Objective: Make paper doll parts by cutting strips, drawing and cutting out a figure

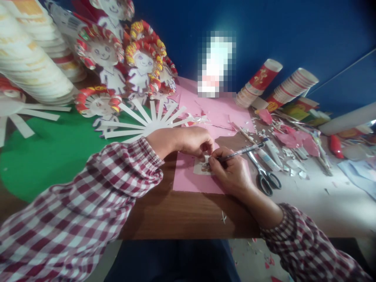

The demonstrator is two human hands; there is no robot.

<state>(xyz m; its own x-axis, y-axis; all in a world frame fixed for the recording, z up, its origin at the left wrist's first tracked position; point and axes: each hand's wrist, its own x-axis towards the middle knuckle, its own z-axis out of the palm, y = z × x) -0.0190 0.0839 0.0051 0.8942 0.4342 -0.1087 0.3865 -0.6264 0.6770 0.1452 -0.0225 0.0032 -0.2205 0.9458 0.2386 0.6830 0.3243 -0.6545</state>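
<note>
Between my hands, a small white paper piece [199, 167] with dark marks lies on a pink sheet [188, 182] near the table's front edge. My right hand [233, 172] is closed round a dark pen [245, 150], its fingertips at the paper's upper right. Bent over the paper's top edge, my left hand [195, 141] has thumb and fingers pressed close together at a tiny white bit of paper. The pen's tip is hidden by my fingers. Behind my left wrist spreads a white paper cup cut into strips [154, 126].
Scissors [266, 180], glue tubes [268, 158] and pink scraps [296, 139] lie to the right. Stacked paper cups [260, 80] stand at the back right. Paper dolls [110, 78], tall cup stacks [29, 51] and a green sheet [44, 156] occupy the left.
</note>
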